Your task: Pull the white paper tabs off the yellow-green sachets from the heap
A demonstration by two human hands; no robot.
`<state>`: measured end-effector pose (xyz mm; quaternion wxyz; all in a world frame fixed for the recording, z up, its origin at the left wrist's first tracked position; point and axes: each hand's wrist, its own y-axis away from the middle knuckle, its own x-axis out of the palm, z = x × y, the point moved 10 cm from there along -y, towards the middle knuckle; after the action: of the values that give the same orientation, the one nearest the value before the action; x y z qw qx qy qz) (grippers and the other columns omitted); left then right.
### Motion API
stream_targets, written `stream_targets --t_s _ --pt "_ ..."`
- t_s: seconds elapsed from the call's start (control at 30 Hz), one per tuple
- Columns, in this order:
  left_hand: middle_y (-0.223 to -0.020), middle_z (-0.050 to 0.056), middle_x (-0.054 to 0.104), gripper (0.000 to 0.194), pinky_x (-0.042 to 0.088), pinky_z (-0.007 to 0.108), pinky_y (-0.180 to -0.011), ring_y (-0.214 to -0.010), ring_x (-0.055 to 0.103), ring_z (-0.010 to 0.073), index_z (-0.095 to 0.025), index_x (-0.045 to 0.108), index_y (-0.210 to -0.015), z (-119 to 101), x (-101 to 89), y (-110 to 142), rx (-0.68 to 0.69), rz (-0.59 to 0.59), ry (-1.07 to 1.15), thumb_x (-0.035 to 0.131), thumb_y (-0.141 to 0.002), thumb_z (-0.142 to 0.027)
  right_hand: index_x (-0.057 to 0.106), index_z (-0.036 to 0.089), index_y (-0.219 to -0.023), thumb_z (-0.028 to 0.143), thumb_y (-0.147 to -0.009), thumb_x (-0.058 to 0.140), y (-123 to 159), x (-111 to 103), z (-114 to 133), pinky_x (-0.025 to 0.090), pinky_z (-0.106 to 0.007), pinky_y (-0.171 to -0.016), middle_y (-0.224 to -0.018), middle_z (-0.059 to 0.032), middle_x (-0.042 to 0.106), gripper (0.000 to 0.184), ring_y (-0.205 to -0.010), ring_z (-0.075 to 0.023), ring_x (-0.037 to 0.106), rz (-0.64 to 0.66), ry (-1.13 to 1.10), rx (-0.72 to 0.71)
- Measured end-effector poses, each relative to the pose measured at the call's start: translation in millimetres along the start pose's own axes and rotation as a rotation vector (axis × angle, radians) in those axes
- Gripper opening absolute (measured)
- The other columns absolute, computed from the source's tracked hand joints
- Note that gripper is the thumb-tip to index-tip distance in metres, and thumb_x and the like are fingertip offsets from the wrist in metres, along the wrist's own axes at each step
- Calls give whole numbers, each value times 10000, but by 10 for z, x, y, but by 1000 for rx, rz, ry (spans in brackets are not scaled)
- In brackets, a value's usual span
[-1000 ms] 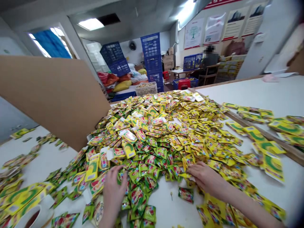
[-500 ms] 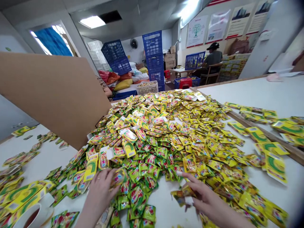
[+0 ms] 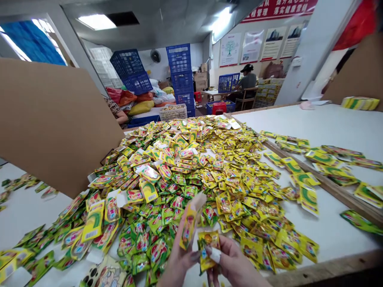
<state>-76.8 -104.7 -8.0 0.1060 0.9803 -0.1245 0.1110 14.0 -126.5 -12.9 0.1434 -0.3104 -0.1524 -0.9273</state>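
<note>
My left hand (image 3: 179,255) is closed round a small yellow carton (image 3: 189,225), held upright with its pale end flap standing up. Just to the right, my right hand (image 3: 229,263) pinches a yellow candy packet (image 3: 208,245) between thumb and fingers. White tape covers one fingertip of this hand. The two hands nearly touch at the front of the table. Green packets (image 3: 158,251) lie to the left of them, and a mass of yellow packets (image 3: 248,199) spreads to the right. Behind, flattened yellow cartons (image 3: 164,155) are heaped on top of the pile.
A large cardboard sheet (image 3: 56,123) leans at the left. A wooden strip (image 3: 335,179) divides the white table (image 3: 302,123) on the right. Blue crates (image 3: 182,75) are stacked beyond it. One person (image 3: 248,81) sits at a far table; another person's arm (image 3: 119,115) shows behind the cardboard.
My left hand has moved right from the cartons and now holds one upright. My right hand has come left with a yellow packet. The view has swung to the right.
</note>
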Motion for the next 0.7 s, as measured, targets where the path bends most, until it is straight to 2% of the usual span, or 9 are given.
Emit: stream_targets --t_s 0.07,0.13,0.23,0.3,0.33,0.43,0.57,0.63,0.7 --pt "-1174 105 616 711 462 399 -900 -1093 544 311 -237 509 -1195 37 142 -20 -14 17 67 651 -597 -593 538 130 -754 440 -629 734 15 -7 -37 441 -143 -329 -530 30 580 388 -354 -66 539 -12 48 10" --pt "-1052 94 675 574 473 369 -878 -1004 591 284 -193 624 -1034 -23 159 -61 25 -19 -36 644 -614 -584 552 119 -729 439 -586 759 24 -54 -9 448 -154 -328 -521 34 569 408 -334 -59 518 -36 128 12" --pt "-989 92 697 537 487 365 -842 -940 617 271 -168 646 -969 6 3 -124 -12 -145 -127 634 -625 -580 574 117 -761 451 -602 744 47 -176 102 453 -160 -344 -524 38 564 407 -342 -54 508 -85 205 1" --pt "-1027 94 686 554 469 369 -875 -994 600 278 -178 636 -994 95 -109 -135 -49 -223 -111 628 -622 -588 575 136 -862 457 -642 715 62 -261 197 470 -174 -372 -563 31 582 413 -400 -79 553 -120 198 -30" --pt "-1062 92 673 545 445 366 -913 -1038 578 280 -186 636 -1001 127 -120 -137 -47 -223 -112 640 -618 -575 569 148 -895 462 -660 699 68 -293 249 476 -185 -380 -583 27 588 413 -427 -94 573 -133 188 -55" --pt "-1187 84 605 508 360 367 -1000 -1136 504 274 -198 615 -1062 149 31 -125 -24 -48 -113 686 -635 -465 574 160 -857 447 -684 681 82 -323 421 478 -208 -390 -596 30 575 352 -431 -100 564 -160 223 -137" --pt "-1274 60 522 798 368 406 -969 -1119 508 257 -290 403 -1270 53 349 -14 -129 335 162 767 -561 -307 619 171 -832 363 -725 653 142 -112 628 454 -192 -428 -639 22 563 222 -461 -83 513 -86 457 -180" --pt "-1222 63 553 819 381 398 -945 -1094 521 254 -287 403 -1271 -29 472 50 -185 467 233 772 -543 -346 648 186 -820 313 -760 611 204 69 682 500 -229 -560 -778 -19 592 145 -623 -126 561 -1 635 -190" --pt "-1106 77 614 732 396 376 -919 -1044 542 247 -238 472 -1225 -50 533 67 -206 481 135 741 -574 -437 666 198 -792 260 -768 587 268 187 714 493 -287 -757 -955 -56 586 103 -856 -182 563 52 802 -217"
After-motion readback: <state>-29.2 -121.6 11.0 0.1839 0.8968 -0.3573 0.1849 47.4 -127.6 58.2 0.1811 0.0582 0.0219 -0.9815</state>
